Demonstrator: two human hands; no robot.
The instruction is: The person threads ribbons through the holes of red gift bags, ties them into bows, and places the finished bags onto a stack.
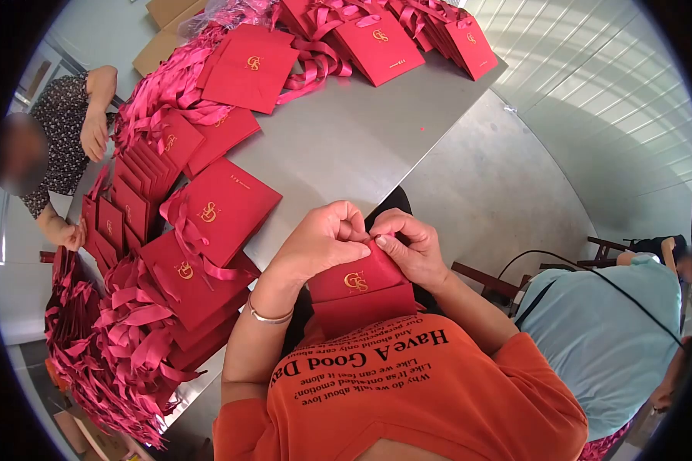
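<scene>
A small red paper gift bag point(359, 283) with gold lettering is held in front of my chest, its lower part against my orange shirt. My left hand point(327, 240) is closed in a pinch at the bag's top edge. From the other side, my right hand point(409, 247) pinches the same edge, thumb and forefinger together. The fingertips of both hands nearly meet there. A small dark bit shows between them, perhaps a ribbon end, too small to make out.
A grey metal table point(346, 115) stands ahead. Red gift bags point(227, 207) and a heap of pink ribbons point(131, 307) cover its left side; more bags point(380, 46) lie at the back. One co-worker's hand point(73, 234) touches bags at left; another person in light blue point(607, 330) sits right.
</scene>
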